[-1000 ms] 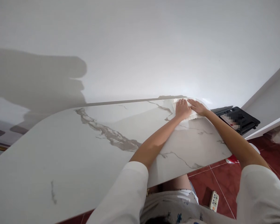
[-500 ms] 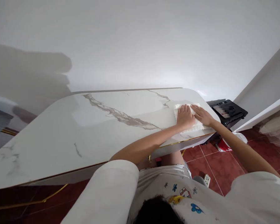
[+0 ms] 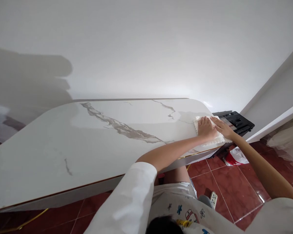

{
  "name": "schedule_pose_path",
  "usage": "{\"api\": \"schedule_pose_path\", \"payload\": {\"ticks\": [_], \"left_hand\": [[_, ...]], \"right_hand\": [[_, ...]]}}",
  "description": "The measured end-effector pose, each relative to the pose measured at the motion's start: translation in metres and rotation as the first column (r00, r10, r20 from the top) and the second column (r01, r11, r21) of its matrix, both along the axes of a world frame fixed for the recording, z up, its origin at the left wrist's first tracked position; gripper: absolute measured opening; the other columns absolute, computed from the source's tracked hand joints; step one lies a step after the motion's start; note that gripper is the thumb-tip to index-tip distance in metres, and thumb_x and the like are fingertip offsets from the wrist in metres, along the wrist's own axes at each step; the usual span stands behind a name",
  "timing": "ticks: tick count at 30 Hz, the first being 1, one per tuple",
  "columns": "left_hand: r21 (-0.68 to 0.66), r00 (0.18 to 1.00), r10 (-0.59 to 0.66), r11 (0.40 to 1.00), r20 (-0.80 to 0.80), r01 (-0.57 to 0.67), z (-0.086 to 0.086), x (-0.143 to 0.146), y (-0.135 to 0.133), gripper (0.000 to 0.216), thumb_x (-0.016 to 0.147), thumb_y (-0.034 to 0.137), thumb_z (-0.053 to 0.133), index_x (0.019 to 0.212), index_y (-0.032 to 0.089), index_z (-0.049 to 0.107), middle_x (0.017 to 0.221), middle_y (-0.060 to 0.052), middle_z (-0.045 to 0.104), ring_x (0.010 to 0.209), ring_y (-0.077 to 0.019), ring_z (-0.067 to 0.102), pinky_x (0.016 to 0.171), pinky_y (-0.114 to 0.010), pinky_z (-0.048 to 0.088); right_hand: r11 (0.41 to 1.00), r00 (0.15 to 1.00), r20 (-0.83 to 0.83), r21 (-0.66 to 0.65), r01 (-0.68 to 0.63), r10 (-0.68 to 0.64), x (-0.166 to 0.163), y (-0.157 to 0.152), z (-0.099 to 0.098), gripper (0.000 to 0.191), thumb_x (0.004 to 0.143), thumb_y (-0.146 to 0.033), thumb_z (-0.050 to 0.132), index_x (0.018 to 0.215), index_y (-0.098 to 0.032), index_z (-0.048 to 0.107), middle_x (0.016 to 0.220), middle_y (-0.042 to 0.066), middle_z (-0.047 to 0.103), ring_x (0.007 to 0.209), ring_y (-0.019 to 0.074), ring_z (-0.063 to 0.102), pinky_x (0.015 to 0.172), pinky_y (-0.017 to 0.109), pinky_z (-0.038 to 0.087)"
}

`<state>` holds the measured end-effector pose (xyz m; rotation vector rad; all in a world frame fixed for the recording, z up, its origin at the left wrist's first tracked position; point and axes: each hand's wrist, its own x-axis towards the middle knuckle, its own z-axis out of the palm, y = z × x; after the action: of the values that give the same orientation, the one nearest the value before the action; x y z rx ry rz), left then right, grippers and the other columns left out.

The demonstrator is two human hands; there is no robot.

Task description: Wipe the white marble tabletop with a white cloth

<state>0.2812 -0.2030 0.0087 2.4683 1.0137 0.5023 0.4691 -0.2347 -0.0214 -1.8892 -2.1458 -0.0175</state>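
White cloth, wavy-edged: spread on the table beneath left grip and right grip. Left grip: palm down, fingers extended side by side, pressed on the cloth. Right grip: palm down, fingers flat and together, just beside the left. Table: pale, grey-veined, gold-edged, reaching well out leftward from both grips. Black case: just beyond the right grip. Red-and-white object, type unclear: below the right grip, on red tiles. Power strip: well below both grips. White wall: behind the grips.
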Motion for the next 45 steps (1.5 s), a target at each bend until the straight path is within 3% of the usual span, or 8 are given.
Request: {"api": "schedule_pose_path", "payload": {"ticks": [10, 19, 24, 31, 35, 39, 42, 45], "left_hand": [[0.135, 0.999, 0.014, 0.991, 0.035, -0.019, -0.004, 0.042, 0.093, 0.055, 0.091, 0.026, 0.032, 0.139, 0.000, 0.038, 0.149, -0.017, 0.037, 0.140, -0.0265, 0.028, 0.117, -0.037, 0.019], [0.154, 1.000, -0.001, 0.988, -0.014, 0.003, -0.010, 0.054, 0.181, 0.054, 0.092, 0.026, 0.030, 0.140, 0.003, 0.036, 0.152, -0.016, 0.033, 0.142, -0.0264, 0.025, 0.117, -0.038, 0.019], [0.192, 0.998, -0.064, 0.979, -0.016, 0.066, -0.012, 0.032, 0.218, 0.048, 0.092, 0.026, 0.032, 0.135, 0.006, 0.042, 0.147, -0.015, 0.040, 0.138, -0.0250, 0.031, 0.115, -0.037, 0.022], [0.269, 0.998, -0.018, 0.963, -0.053, 0.031, -0.018, -0.056, 0.252, 0.048, 0.091, 0.022, 0.032, 0.134, 0.006, 0.041, 0.145, -0.016, 0.042, 0.137, -0.0252, 0.033, 0.115, -0.037, 0.023], [0.321, 0.995, 0.010, 0.947, -0.100, 0.023, -0.023, -0.132, 0.266, 0.049, 0.090, 0.020, 0.032, 0.136, 0.004, 0.039, 0.147, -0.016, 0.040, 0.138, -0.0243, 0.033, 0.116, -0.037, 0.022], [0.359, 0.988, 0.060, 0.933, -0.140, -0.006, -0.022, -0.218, 0.278, 0.051, 0.090, 0.019, 0.030, 0.137, 0.001, 0.039, 0.147, -0.019, 0.040, 0.139, -0.0232, 0.033, 0.117, -0.035, 0.021], [0.309, 0.975, 0.104, 0.950, -0.197, -0.039, -0.013, -0.284, 0.288, 0.054, 0.089, 0.021, 0.028, 0.139, 0.000, 0.038, 0.149, -0.018, 0.037, 0.141, -0.0218, 0.030, 0.117, -0.032, 0.020], [0.161, 0.938, 0.212, 0.972, -0.275, -0.173, -0.001, -0.344, 0.295, 0.058, 0.087, 0.024, 0.032, 0.141, 0.006, 0.037, 0.152, -0.013, 0.033, 0.140, -0.0223, 0.032, 0.115, -0.032, 0.025]], "right_hand": [[0.995, 0.996, 0.020, -0.047, 0.086, -0.085, 0.035, 0.093, 0.002, 0.066, 0.095, -0.053, 0.013, 0.149, -0.020, 0.030, 0.154, 0.005, 0.030, 0.144, 0.0210, 0.020, 0.119, 0.041, 0.021], [0.985, 0.986, 0.034, -0.055, 0.166, -0.164, 0.026, 0.171, 0.009, 0.059, 0.095, -0.041, 0.022, 0.148, -0.019, 0.032, 0.154, 0.005, 0.032, 0.143, 0.0206, 0.024, 0.117, 0.041, 0.024], [0.974, 0.975, 0.068, -0.060, 0.218, -0.214, -0.003, 0.199, 0.012, 0.060, 0.095, -0.037, 0.022, 0.147, -0.011, 0.033, 0.153, 0.009, 0.032, 0.143, 0.0214, 0.024, 0.118, 0.037, 0.021], [0.990, 0.986, 0.126, -0.082, 0.118, -0.107, -0.091, 0.234, 0.022, 0.059, 0.094, -0.036, 0.030, 0.146, -0.010, 0.035, 0.152, 0.011, 0.034, 0.141, 0.0235, 0.030, 0.115, 0.038, 0.025], [0.996, 0.992, 0.103, -0.067, -0.060, 0.067, -0.155, 0.251, 0.025, 0.058, 0.093, -0.044, 0.037, 0.142, -0.014, 0.042, 0.149, 0.010, 0.040, 0.137, 0.0258, 0.037, 0.112, 0.042, 0.029], [0.985, 0.980, 0.106, 0.021, -0.170, 0.167, -0.238, 0.268, 0.023, 0.056, 0.095, -0.041, 0.037, 0.139, -0.007, 0.044, 0.147, 0.016, 0.042, 0.138, 0.0269, 0.034, 0.113, 0.041, 0.025], [0.971, 0.967, 0.104, 0.035, -0.238, 0.234, -0.305, 0.282, 0.022, 0.055, 0.096, -0.039, 0.036, 0.136, -0.003, 0.044, 0.146, 0.019, 0.042, 0.138, 0.0283, 0.033, 0.113, 0.041, 0.023], [0.955, 0.951, 0.100, 0.035, -0.296, 0.291, -0.371, 0.293, 0.021, 0.056, 0.095, -0.038, 0.035, 0.134, 0.001, 0.044, 0.145, 0.023, 0.041, 0.137, 0.0300, 0.033, 0.112, 0.041, 0.024]]}}
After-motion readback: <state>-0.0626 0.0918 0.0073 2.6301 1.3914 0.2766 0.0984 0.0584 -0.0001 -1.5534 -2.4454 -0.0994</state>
